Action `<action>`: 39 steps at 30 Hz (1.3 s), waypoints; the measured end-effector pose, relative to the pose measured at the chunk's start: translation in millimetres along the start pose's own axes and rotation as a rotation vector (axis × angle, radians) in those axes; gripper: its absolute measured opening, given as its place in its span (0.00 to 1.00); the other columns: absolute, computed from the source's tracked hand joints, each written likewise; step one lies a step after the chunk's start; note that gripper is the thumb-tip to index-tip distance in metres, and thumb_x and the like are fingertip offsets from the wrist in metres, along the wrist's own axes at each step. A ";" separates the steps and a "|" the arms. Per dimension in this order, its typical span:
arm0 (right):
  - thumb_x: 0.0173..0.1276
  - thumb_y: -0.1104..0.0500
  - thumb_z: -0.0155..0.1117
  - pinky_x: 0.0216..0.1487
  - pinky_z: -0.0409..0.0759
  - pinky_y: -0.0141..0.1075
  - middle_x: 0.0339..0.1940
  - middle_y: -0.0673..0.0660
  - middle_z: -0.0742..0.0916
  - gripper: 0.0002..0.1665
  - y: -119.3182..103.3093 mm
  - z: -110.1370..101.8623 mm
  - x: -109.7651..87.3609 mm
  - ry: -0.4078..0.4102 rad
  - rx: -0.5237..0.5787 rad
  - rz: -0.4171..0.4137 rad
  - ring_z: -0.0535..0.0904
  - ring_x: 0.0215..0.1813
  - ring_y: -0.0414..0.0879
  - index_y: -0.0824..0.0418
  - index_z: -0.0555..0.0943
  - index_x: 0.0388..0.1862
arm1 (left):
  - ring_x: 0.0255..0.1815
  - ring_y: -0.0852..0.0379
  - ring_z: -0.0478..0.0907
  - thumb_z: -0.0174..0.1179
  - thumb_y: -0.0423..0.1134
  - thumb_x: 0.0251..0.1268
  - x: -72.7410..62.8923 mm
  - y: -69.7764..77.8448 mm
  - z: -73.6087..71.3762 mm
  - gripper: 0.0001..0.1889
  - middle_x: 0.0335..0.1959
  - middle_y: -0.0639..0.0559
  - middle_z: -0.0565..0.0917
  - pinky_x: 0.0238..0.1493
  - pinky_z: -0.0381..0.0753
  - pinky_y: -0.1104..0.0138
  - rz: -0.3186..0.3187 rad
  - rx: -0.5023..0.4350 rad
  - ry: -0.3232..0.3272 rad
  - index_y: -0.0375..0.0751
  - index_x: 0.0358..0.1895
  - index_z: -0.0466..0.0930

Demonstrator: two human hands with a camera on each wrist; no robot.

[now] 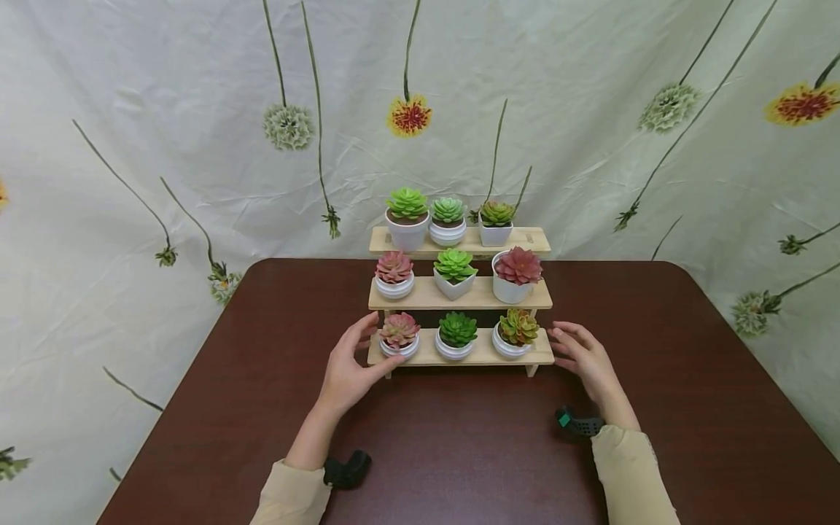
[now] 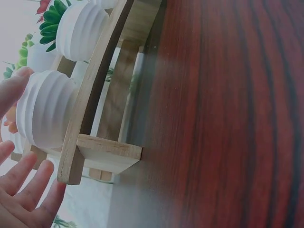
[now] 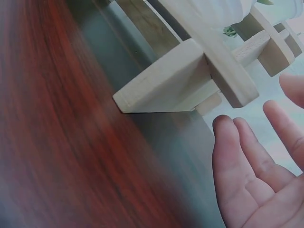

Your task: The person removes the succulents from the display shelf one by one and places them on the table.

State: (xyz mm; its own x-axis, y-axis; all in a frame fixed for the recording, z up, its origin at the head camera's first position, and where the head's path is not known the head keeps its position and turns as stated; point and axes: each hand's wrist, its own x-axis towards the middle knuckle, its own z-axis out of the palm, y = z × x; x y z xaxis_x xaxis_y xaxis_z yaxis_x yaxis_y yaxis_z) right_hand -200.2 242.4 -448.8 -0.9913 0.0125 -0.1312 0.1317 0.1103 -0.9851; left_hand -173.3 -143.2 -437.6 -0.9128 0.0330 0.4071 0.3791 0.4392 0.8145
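Observation:
A three-tier wooden stand [image 1: 429, 355] holds small potted succulents. My left hand [image 1: 349, 373] is at the left end of its lowest tier, fingers spread. The thumb [image 2: 13, 90] overlaps the rim of the ribbed white pot [image 2: 45, 109] holding a pink succulent [image 1: 399, 329], while the other fingertips stay beside the shelf end. My right hand [image 1: 587, 361] is just off the right end of that tier, loosely bent and holding nothing. Closest to it is the pot with the yellow-orange succulent [image 1: 518, 327]. A dark green succulent [image 1: 458, 329] sits between these two.
On the middle tier stand a pink succulent [image 1: 394, 267], a green one [image 1: 455, 265] and a dark red one [image 1: 518, 265]. Three green succulents line the top tier [image 1: 534, 239]. A flower-print cloth [image 1: 577, 131] hangs behind the dark wooden table [image 1: 459, 452].

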 end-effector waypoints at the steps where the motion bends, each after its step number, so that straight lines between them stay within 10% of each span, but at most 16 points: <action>1: 0.70 0.43 0.54 0.44 0.79 0.31 0.64 0.66 0.70 0.37 0.6 0.5 -0.1 -0.004 0.009 0.008 0.78 0.45 0.33 0.67 0.62 0.67 | 0.57 0.46 0.72 0.75 0.42 0.45 -0.2 -0.3 0.4 0.40 0.60 0.45 0.73 0.55 0.73 0.53 0.002 -0.001 0.005 0.39 0.65 0.67; 22: 0.66 0.53 0.63 0.41 0.81 0.33 0.44 0.48 0.80 0.23 7.1 17.3 -2.3 -0.022 0.107 -0.007 0.80 0.38 0.39 0.60 0.73 0.57 | 0.52 0.51 0.76 0.76 0.42 0.43 0.5 0.2 10.0 0.39 0.56 0.46 0.77 0.56 0.69 0.53 -0.005 0.020 0.039 0.42 0.63 0.70; 39: 0.67 0.50 0.61 0.44 0.79 0.33 0.59 0.57 0.74 0.31 16.1 17.4 -1.6 -0.015 0.067 -0.006 0.79 0.42 0.37 0.64 0.68 0.63 | 0.56 0.50 0.74 0.74 0.46 0.44 -1.0 -1.9 14.8 0.39 0.57 0.44 0.77 0.59 0.69 0.53 -0.060 0.070 0.021 0.40 0.63 0.70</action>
State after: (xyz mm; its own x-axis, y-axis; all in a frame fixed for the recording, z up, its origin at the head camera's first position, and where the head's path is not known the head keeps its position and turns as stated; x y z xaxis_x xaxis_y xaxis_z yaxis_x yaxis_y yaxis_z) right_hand -196.5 226.8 -466.4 -0.9920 -0.0032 -0.1262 0.1259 0.0438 -0.9911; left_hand -175.3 -130.8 -445.6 -0.9297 -0.0140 0.3679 0.3118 0.5018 0.8069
